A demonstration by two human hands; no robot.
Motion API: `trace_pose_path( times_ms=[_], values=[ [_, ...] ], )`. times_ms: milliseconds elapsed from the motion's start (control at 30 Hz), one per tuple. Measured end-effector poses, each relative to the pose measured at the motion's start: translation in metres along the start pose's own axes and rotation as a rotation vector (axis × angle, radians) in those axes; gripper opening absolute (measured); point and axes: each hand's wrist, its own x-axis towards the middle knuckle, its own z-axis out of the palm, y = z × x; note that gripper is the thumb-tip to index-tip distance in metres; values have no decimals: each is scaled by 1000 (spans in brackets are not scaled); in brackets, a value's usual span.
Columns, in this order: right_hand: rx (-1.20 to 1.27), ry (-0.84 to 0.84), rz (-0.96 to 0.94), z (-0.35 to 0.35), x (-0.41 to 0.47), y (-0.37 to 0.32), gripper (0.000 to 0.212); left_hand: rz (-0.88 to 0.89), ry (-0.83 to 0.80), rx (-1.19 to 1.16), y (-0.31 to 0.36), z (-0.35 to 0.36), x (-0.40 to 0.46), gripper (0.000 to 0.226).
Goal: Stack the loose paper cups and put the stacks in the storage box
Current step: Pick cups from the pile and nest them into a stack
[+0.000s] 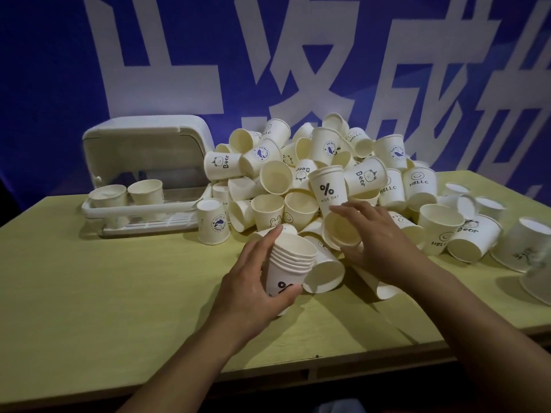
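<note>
Your left hand (253, 281) wraps its grip round the stack (290, 263), upright on the tabletop (119, 293), mouth up. Your right hand (375, 239) curls over a loose cup (341, 231) lying on its side at the pile's near edge, mouth facing you, just right of the stack. Tip it upright, then drop it in. The box (149, 150) stands open, well to the left.

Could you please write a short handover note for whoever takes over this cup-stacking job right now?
Left hand: grips a nested stack of cups, upright.
Right hand: holds one loose cup at the front of the pile.
Storage box: open at the table's far left, two stacks inside.
Done: two stacks boxed.
Left: stack the large pile and the scattered cups on the right, then box them.
</note>
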Motion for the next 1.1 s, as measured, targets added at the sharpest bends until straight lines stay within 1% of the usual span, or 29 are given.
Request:
trace_pose_path(
  times_ms=[67,100,167,267,300,400,500,567,633,767,900,967,1000,1067,1100],
  values=[
    [-42,-143,-29,-8,-1,4,90,-6,-3,3,0,0,1,94],
    [-74,-169,-45,-11,0,6,94,-7,-6,4,0,0,1,95],
    [-144,-140,-76,-13,2,6,96,2,-10,6,0,0,1,95],
    [-200,-47,-104,-14,6,5,95,10,-10,15,0,1,2,95],
    [-169,-17,-86,-16,6,6,96,14,-10,20,0,1,2,96],
    [40,119,5,-28,4,6,100,19,-21,37,0,-1,1,98],
    [193,253,0,-36,1,-5,96,21,-56,74,2,-3,2,104],
    [314,278,4,-40,-1,-18,92,25,-73,99,4,-5,4,109],
    [443,250,20,-44,-3,-32,93,20,-76,102,7,-7,5,115],
    [659,102,60,-37,-5,-51,90,22,-66,108,8,-7,4,125],
    [628,10,35,-17,-7,-60,83,29,-32,118,2,-9,-1,128],
    [554,-53,6,-9,-7,-62,86,64,-33,126,1,-10,-3,123],
    [521,-100,-6,-5,-7,-63,91,84,-28,119,0,-11,-4,118],
    [493,-176,-24,0,-8,-63,102,105,-19,104,-2,-12,-5,101],
    [499,-183,-23,1,-8,-63,100,100,-11,104,-4,-13,-5,93]
  ],
)
